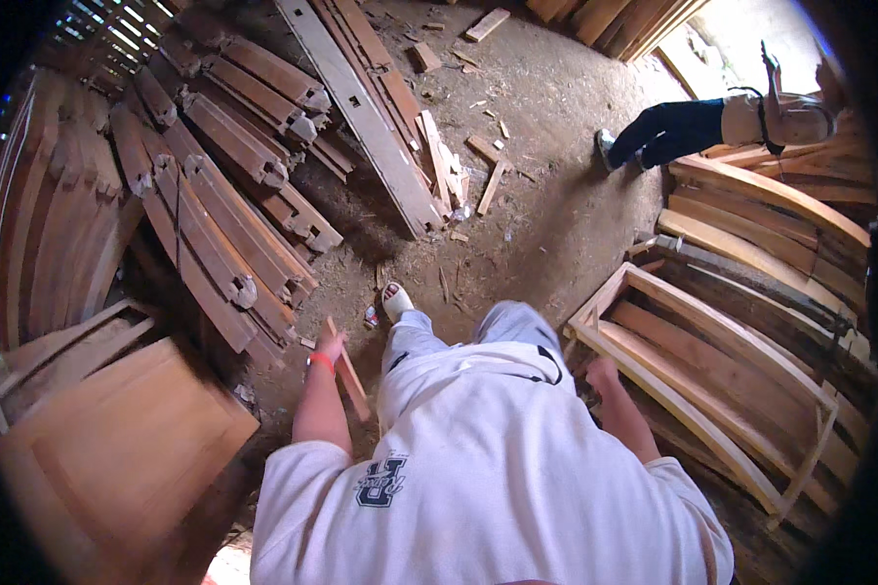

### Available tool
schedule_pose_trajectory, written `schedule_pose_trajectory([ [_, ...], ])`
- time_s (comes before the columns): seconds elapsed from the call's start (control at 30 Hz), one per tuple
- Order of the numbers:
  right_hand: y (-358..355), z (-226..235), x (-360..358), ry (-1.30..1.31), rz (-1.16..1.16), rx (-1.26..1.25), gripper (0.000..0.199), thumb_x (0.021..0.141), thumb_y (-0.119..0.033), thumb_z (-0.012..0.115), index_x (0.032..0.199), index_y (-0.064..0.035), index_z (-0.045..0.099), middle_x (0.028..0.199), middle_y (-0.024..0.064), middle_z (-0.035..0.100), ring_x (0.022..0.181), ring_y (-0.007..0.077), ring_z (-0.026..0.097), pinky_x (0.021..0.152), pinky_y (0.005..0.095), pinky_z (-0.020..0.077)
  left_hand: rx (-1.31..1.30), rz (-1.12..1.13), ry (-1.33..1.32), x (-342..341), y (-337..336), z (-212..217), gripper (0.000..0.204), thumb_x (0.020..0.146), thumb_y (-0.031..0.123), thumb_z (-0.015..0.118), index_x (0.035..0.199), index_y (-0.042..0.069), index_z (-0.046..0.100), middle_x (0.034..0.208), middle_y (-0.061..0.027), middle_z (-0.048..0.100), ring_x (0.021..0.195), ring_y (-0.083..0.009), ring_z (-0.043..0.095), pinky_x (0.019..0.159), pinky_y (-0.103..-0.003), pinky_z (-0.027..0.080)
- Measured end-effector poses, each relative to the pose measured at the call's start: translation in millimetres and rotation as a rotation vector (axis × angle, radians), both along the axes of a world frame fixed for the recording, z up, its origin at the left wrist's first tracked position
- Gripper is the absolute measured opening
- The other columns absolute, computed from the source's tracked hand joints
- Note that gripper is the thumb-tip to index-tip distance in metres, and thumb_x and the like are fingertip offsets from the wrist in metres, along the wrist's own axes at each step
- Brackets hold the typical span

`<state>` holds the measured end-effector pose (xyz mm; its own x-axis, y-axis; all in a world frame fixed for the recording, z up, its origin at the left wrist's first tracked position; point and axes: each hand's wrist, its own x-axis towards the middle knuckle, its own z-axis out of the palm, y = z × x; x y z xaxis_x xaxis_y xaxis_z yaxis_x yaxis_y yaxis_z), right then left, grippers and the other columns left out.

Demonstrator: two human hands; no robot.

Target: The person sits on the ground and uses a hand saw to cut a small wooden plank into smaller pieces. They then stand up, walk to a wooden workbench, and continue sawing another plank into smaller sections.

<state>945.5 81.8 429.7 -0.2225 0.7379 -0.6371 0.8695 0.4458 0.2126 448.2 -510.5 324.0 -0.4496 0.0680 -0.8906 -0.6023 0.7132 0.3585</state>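
My left hand [331,344], with a red band at the wrist, is closed around a short wooden strip [349,378]. The strip slants downward beside my left leg. My right hand [602,374] is curled closed next to the near corner of a light wooden frame [688,421]. Whether its fingers grip anything is hidden from here. The rectangular frame rests over a pile of boards on my right.
Notched wooden beams [229,185] lie stacked at the left, with a long mortised post [361,107] beside them. A wooden panel [127,439] stands at the lower left. Offcuts [488,24] litter the dirt floor. Another person [688,122] is at the upper right by stacked boards [751,190].
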Motion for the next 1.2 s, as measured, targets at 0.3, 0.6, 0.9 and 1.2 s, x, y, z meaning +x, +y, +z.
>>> schedule_pose_trajectory([
  [0.3, 76.8, 136.5, -270.4, 0.18, -0.235, 0.236, 0.022, 0.09, -0.014, 0.059, 0.102, 0.0009, 0.069, 0.104, 0.0272, 0.072, 0.103, 0.0437, 0.07, 0.089, 0.052, 0.0554, -0.028, -0.292, 0.281, -198.1, 253.3, 96.6, 0.063, 0.089, 0.045, 0.076, 0.124, -0.004, 0.059, 0.113, -0.0217, 0.069, 0.103, -0.0343, 0.069, 0.082, -0.046, 0.055],
  [0.6, 255.5, -13.6, -419.6, 0.22, 0.06, 0.056, 0.02, 0.093, -0.017, 0.056, 0.107, -0.0073, 0.068, 0.103, 0.0251, 0.071, 0.098, 0.0458, 0.07, 0.083, 0.0545, 0.0563, -0.274, -0.085, 0.223, -159.2, 390.7, 49.3, 0.072, 0.083, 0.045, 0.081, 0.116, -0.013, 0.056, 0.11, -0.032, 0.069, 0.106, -0.0439, 0.069, 0.09, -0.05, 0.054],
  [0.9, 320.7, -229.3, -521.0, 0.388, 0.465, -0.024, 0.017, 0.098, -0.015, 0.054, 0.112, -0.0072, 0.059, 0.101, 0.0226, 0.063, 0.091, 0.0436, 0.066, 0.071, 0.0543, 0.0548, -0.497, -0.084, 0.592, -213.7, 562.0, -122.7, 0.069, 0.08, 0.047, 0.082, 0.112, -0.008, 0.054, 0.111, -0.0284, 0.063, 0.107, -0.0462, 0.064, 0.091, -0.053, 0.052],
  [1.2, 284.1, -425.4, -522.0, 0.275, 0.532, -0.046, 0.057, 0.092, -0.029, 0.063, 0.144, -0.0076, 0.05, 0.132, 0.0243, 0.052, 0.123, 0.0418, 0.052, 0.103, 0.0509, 0.0428, -0.488, -0.035, 0.6, -293.3, 658.5, -319.7, 0.132, 0.075, 0.06, 0.083, 0.148, -0.022, 0.01, 0.157, -0.0469, 0.01, 0.152, -0.0522, 0.017, 0.123, -0.052, 0.027],
])
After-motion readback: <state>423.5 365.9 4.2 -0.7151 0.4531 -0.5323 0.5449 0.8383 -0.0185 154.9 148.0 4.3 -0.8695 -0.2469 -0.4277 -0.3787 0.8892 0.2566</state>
